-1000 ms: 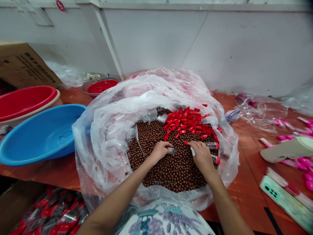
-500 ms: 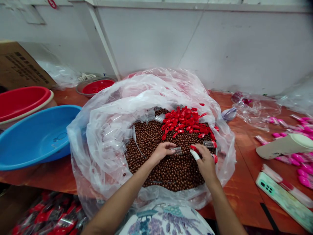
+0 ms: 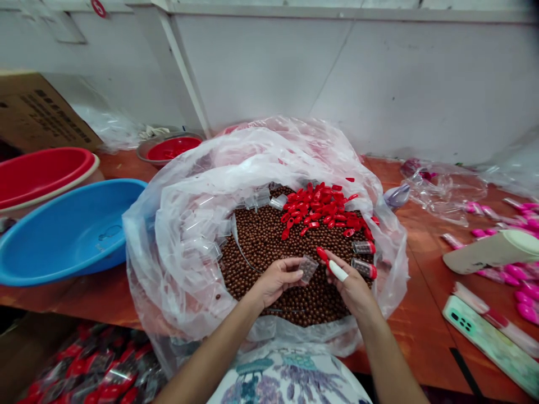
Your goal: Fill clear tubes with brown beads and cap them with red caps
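Observation:
Between the thumb and fingers of my left hand is a small clear plastic tube, tilted over a heap of brown balls. My right hand, with a white covering on one finger, pinches a red plastic cap close to the tube, apart from it. A pile of red caps lies on the far side of the balls. Clear tubes rest along the left of the heap. Right of my right hand lie two red-capped tubes.
A crumpled clear plastic bag surrounds the balls. On the left stand a blue basin and a red basin. A phone, a pale bottle and pink-capped tubes lie on the right. Red-capped packs fill a space below left.
My left hand has moved lower and tilted the clear tube upward. My right hand has drawn nearer to the tube with the red cap, uncovering the capped tubes.

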{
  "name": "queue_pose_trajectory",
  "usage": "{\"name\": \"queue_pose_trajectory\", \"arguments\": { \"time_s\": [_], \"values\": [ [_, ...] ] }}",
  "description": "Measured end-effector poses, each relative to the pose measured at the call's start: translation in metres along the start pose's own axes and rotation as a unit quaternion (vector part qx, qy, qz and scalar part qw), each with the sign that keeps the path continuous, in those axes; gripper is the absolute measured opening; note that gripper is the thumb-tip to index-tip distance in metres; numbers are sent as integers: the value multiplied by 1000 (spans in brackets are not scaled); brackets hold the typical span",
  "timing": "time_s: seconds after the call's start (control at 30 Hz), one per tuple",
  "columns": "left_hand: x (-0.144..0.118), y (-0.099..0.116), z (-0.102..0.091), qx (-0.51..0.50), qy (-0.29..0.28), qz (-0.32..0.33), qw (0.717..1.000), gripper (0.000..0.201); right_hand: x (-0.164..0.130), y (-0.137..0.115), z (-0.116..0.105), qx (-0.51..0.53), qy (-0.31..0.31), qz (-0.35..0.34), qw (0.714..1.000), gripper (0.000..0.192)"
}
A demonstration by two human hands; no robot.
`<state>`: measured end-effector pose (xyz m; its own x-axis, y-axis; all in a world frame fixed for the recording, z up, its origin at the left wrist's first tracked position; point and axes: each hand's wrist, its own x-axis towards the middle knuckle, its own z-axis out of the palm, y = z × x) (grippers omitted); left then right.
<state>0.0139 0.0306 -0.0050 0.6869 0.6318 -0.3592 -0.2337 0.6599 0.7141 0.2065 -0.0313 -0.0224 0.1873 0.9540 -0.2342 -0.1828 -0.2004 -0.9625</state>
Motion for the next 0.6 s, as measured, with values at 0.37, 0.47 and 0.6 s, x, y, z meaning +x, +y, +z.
{"name": "queue_pose_trajectory", "arguments": {
  "time_s": [0.37, 0.47, 0.6],
  "values": [
    [-5, -13, 2, -2, 13, 53, 999, 36, -10, -11, 12, -33, 25, -37, 998, 44],
    [-6, -14, 3, 10, 12, 59, 998, 36, -11, -11, 14, -42, 35, -49, 997, 38],
    [-4, -16, 4, 19, 18, 57, 998, 36, -12, -10, 13, -41, 34, -43, 998, 42]
  ]
}}
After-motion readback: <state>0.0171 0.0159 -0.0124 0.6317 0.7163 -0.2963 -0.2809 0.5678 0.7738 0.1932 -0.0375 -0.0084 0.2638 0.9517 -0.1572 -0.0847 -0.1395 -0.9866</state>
